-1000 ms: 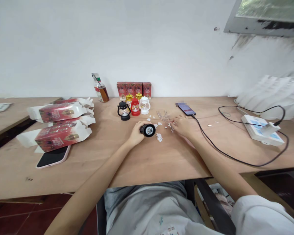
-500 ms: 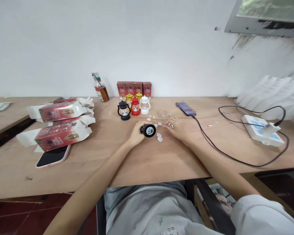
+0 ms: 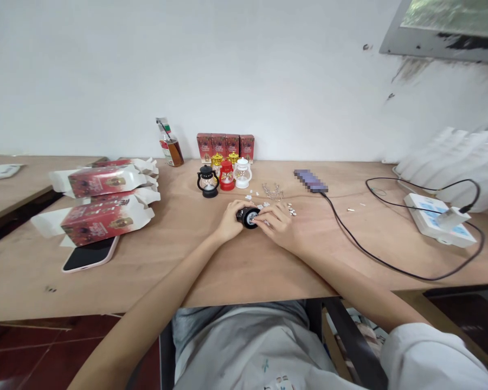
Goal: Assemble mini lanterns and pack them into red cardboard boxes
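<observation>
My left hand (image 3: 230,223) is closed around a small black toy lantern (image 3: 249,218), tipped so that its round base faces me. My right hand (image 3: 277,223) has its fingertips pinched at that base; whatever lies between them is too small to make out. Just behind the right hand lie several small round button cells (image 3: 291,210). Small white plastic pieces (image 3: 262,206) are partly covered by the hands. A heap of thin metal pieces (image 3: 273,191) lies beyond them.
Behind stand a black lantern (image 3: 207,182), a red lantern (image 3: 226,176), a white lantern (image 3: 242,174) and gold ones, before red boxes (image 3: 225,145). Opened boxes (image 3: 101,219) overlap a phone (image 3: 91,255) at left. Right are a cabled phone (image 3: 310,180) and a power strip (image 3: 435,216).
My right hand has moved left from the button cells to the lantern's base, and its fingers now meet there. The left hand still holds the lantern. The view has shifted slightly.
</observation>
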Demonstrator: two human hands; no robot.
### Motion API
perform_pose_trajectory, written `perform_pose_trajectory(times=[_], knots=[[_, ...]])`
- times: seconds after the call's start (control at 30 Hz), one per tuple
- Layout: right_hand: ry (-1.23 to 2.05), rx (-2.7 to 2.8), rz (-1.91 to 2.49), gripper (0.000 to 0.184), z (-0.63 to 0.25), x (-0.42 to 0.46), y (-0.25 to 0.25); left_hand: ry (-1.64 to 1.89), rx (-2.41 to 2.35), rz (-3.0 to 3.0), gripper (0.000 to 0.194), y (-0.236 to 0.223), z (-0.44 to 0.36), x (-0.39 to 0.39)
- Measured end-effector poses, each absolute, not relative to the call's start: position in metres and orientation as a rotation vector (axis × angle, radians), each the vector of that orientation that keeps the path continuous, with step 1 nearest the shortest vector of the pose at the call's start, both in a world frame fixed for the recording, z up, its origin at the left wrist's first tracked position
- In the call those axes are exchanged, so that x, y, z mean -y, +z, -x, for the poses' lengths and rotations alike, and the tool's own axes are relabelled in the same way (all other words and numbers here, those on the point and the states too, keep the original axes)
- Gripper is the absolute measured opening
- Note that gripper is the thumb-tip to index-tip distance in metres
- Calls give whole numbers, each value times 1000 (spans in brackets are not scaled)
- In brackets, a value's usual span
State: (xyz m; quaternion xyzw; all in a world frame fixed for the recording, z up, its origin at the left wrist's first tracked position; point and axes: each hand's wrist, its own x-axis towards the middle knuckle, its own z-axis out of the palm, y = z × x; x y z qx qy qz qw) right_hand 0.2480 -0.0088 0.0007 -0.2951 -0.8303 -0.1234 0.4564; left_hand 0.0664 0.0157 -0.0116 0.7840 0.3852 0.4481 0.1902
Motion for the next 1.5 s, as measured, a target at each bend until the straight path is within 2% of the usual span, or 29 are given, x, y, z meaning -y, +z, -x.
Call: perform_pose_trajectory(times=[0.63,0.73,0.9,1.03,1.13,1.23,1.4,1.5], knots=[[-604,2184,633,17,-250,5,-8,1265,-1054,-2168,33,-9,-66,-14],[-649,2226,604,22,-251,3,-13,1295,-1037,-2098,33,-8,-66,-14],[-509,2216,774,36,-252,4,-9,1368,-1000,-1813,39,-7,-67,-15],[-295,2129,938,34,-264,-1,0,1389,-1003,-1632,46,-3,-67,-14],[-42,2378,963,30,-279,-9,2,1419,-1038,-1537,49,0,-67,-14],[151,2584,873,34,-289,-16,1,1440,-1053,-1494,50,2,-65,-13],[165,2530,784,15,-290,-21,-1,1429,-1072,-1538,50,2,-64,-14],[166,2449,786,10,-287,-21,-1,1425,-1065,-1559,48,0,-65,-14]])
